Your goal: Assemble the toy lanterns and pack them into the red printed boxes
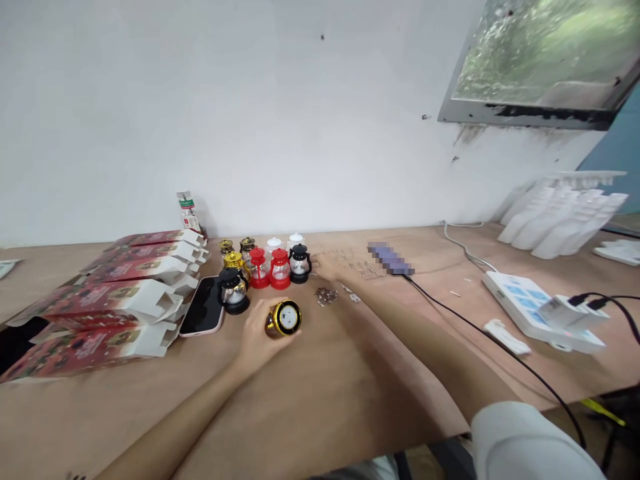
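My left hand [257, 337] is closed round a small gold toy lantern [284, 318], held on its side with its round white base facing me. My right hand [327, 267] reaches far forward and rests on the table beside a black lantern [299, 263]; its fingers blend with the wood and I cannot tell their pose. Several small lanterns, red [279, 269], white, gold and black [233, 291], stand in a cluster behind my left hand. A little pile of small round metal pieces [326, 296] lies just right of the gold lantern.
A row of red and white cartons [125, 293] lies at the left, with a phone [203, 307] face up beside it. A blurred purple object [391, 259], a black cable [480, 333], a white power strip [530, 307] and white plastic trays [560, 213] occupy the right side. A bottle [189, 212] stands by the wall.
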